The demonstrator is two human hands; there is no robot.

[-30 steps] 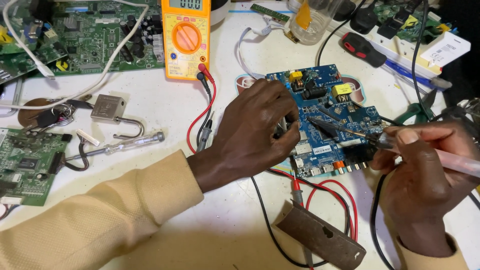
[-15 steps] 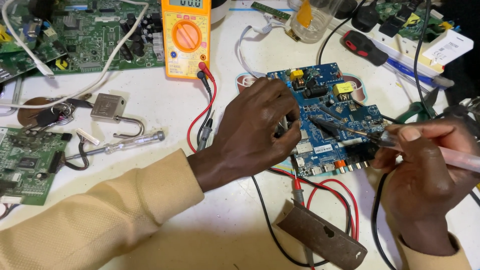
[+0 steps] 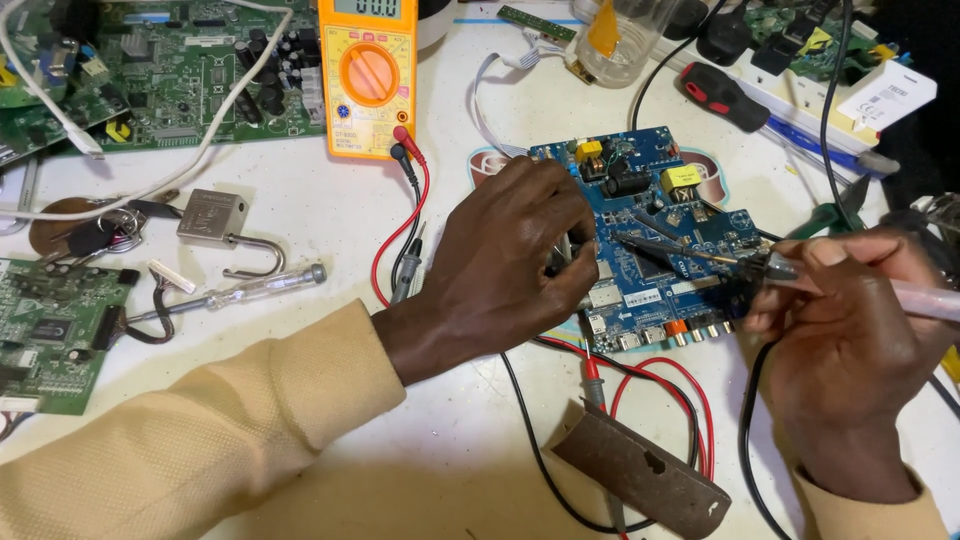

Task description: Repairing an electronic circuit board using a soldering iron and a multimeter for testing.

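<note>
— Holding what? 
— Right hand (image 3: 850, 330) grips a pale-handled soldering iron (image 3: 760, 266), handle cut off; left hand (image 3: 505, 255) presses the blue rectangular circuit board (image 3: 665, 235), its fingertips hidden.

Three circuit boards lie on the bench: one blue circuit board (image 3: 655, 235) in the middle, one large green circuit board (image 3: 150, 70) at the top left, and one small green circuit board (image 3: 45, 330) at the left edge. There is one yellow multimeter (image 3: 368, 75), one open padlock (image 3: 215, 220), one clear-handled screwdriver (image 3: 250, 290) and one glass jar (image 3: 618, 40). Two hands are in view, the left hand (image 3: 505, 260) and the right hand (image 3: 850, 340).
</note>
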